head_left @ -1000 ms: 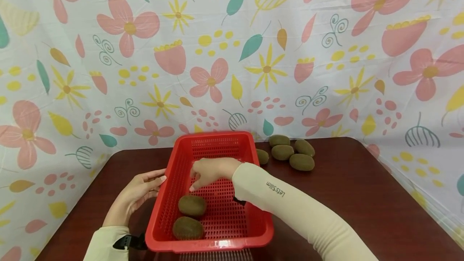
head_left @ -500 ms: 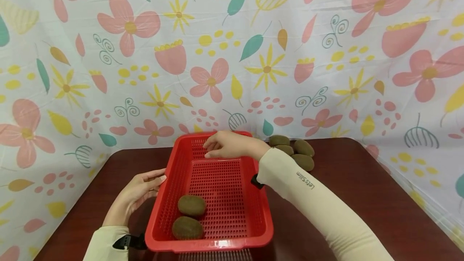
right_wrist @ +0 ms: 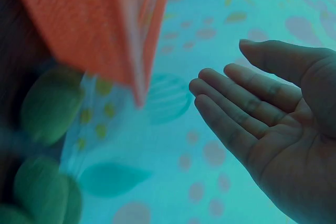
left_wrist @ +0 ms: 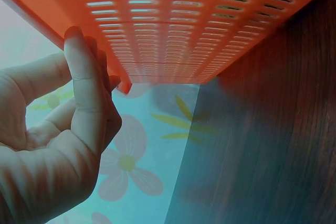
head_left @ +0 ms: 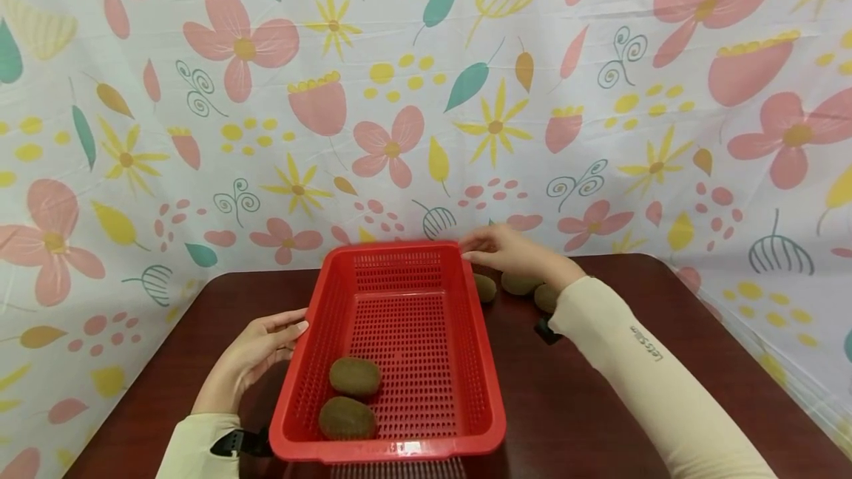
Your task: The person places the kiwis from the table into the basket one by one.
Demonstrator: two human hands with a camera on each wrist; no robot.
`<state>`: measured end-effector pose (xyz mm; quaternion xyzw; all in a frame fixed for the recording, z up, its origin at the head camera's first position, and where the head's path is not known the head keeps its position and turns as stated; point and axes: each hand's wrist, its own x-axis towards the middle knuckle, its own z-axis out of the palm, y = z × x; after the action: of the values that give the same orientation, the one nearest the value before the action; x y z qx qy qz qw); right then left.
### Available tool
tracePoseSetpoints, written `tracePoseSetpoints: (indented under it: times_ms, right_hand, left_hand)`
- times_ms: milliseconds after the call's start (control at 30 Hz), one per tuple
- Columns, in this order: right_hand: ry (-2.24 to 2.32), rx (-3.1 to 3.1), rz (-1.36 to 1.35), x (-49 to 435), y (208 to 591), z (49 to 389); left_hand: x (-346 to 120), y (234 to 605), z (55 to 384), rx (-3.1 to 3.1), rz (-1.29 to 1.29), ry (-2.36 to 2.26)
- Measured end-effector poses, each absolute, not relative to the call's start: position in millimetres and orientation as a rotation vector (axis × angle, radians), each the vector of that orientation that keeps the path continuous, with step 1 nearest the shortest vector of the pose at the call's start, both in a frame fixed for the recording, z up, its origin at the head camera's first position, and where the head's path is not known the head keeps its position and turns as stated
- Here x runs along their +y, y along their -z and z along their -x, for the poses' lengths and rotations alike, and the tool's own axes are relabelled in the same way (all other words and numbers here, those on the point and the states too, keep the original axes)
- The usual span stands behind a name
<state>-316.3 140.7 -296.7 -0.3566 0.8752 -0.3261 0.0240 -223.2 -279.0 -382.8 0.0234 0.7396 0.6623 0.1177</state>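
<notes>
Inside the red plastic basket [head_left: 399, 446], two brown kiwis lie one behind the other: a farther kiwi [head_left: 355, 377] and a nearer kiwi [head_left: 347, 418]. My left hand [head_left: 262, 352] touches the basket's left rim and outer side with its fingertips; in the left wrist view, the extended fingers [left_wrist: 86, 85] reach the slotted wall. Over the right rear corner, my right hand [head_left: 509, 251] is held above more kiwis. Its fingers [right_wrist: 236, 103] are extended and the palm is bare in the right wrist view. The hand and sleeve partly hide these kiwis.
Behind the basket's right side, several kiwis sit on the dark wood table [head_left: 619, 361], among them a kiwi [head_left: 484, 288] close to the basket wall. A floral cloth [head_left: 426, 94] hangs along the table's far edge. Black straps circle both wrists.
My right hand has risen out of the basket and moved right, over its rim, to the kiwis on the table. The left hand stays at the rim; the two kiwis inside keep their places.
</notes>
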Motion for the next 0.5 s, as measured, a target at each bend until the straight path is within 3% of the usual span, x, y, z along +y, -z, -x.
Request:
tracePoseSetpoints:
  times_ms: [500]
  right_hand:
    - [0.991,2.804,0.804,228.5,335.5,323.0]
  left_hand:
    - [-278.1,382.8,223.8,2.159,-0.059,-1.944]
